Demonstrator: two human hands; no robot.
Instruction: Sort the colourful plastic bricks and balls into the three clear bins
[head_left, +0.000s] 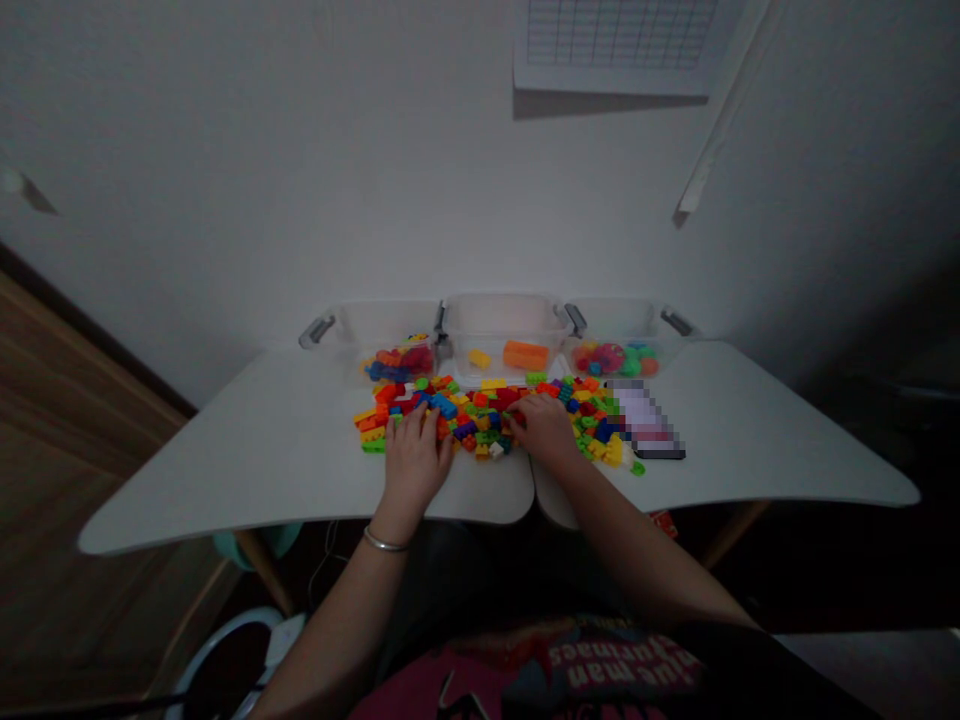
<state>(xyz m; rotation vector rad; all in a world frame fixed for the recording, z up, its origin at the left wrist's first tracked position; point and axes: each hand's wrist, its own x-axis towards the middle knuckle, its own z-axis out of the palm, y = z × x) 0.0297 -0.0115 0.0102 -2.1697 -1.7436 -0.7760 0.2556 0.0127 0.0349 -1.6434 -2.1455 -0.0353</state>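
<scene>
A spread pile of colourful toy building bricks (484, 400) lies across the middle of the table. On its left part rests my left hand (414, 458), palm down, with the fingers apart and touching the bricks. My right hand (547, 428) reaches into the centre of the pile, fingers curled and fingertips close together. Whatever those fingertips may grip is too small and dark to name. A blue brick (444, 405) lies by my left fingertips, and a purple brick (465, 430) sits between the two hands.
Behind the pile stand a left clear bin (382, 320) and a right clear bin (619, 318) with colourful pieces, and a middle bin (506, 312) with orange and yellow pieces. A phone (646, 420) lies right of the pile. Two white tabletops (315, 440) meet at a front gap.
</scene>
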